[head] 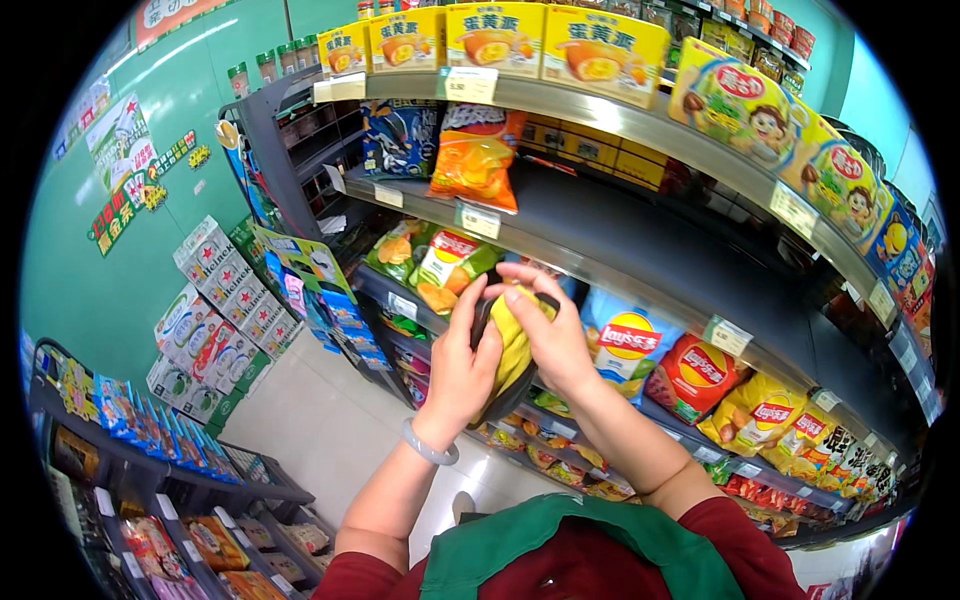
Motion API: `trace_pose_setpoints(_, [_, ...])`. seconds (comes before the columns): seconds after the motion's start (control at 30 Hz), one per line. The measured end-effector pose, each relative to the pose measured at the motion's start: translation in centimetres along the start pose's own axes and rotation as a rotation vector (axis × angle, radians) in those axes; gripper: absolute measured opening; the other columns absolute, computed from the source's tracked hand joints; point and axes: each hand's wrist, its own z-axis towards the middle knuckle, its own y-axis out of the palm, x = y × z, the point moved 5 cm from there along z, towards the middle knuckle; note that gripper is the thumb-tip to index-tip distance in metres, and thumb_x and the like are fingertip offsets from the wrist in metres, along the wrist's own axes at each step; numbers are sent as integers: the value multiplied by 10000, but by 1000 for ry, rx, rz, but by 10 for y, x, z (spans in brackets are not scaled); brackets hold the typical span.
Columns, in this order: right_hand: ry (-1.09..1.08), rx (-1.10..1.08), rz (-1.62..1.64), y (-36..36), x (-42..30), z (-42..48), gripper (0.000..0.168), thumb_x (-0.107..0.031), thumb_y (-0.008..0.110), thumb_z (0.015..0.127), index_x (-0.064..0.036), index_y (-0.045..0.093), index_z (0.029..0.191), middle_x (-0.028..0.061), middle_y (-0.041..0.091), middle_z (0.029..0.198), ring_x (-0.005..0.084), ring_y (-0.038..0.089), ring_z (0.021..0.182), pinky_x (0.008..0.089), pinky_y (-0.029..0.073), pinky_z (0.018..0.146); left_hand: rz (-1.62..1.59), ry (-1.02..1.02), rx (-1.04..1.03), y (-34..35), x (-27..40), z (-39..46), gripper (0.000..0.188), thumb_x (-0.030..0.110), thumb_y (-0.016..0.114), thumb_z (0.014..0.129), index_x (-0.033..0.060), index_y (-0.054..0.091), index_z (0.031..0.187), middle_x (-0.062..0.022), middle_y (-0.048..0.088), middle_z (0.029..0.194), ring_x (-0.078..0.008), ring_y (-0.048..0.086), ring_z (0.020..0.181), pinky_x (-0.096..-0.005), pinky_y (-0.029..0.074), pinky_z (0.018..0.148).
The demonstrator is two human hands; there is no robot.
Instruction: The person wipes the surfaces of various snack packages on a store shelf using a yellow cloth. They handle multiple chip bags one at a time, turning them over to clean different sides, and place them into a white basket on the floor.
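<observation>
Both my hands hold a black and yellow item (513, 352), which looks like a snack bag, in front of the snack shelves. My left hand (469, 360) grips its left side, and a pale bangle circles that wrist. From the right, my right hand (544, 322) bends its fingers over the top. Just behind are green Lay's bags (450, 259) on the left and a blue Lay's bag (626, 341) on the right. On the shelf above stand an orange snack bag (478, 157) and a dark blue bag (399, 139).
Yellow boxes (495, 41) line the top shelf. A metal shelf edge (600, 292) with price tags runs close behind my hands. Stacked drink cartons (236, 281) stand by the left wall, and another snack rack (262, 480) is at lower left.
</observation>
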Motion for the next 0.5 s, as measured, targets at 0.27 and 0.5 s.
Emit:
trace_pose_setpoints(0.27, [-140,212,-42,5,-14,76,377,-168,590,933,14,493,1248,124,575,1180,148,536,1092,268,437,924,171,219,134,-22,-4,91,442,152,611,858,7,502,1261,-196,616,1003,-339,620,907,-395,492,777])
trace_pose_setpoints(0.5, [-65,298,-76,-29,11,141,743,-239,688,859,51,286,1412,228,418,1364,223,484,1190,304,408,976,396,261,347,-5,-16,144,564,203,679,825,11,465,1309,-230,521,1185,-374,537,1088,-406,451,911])
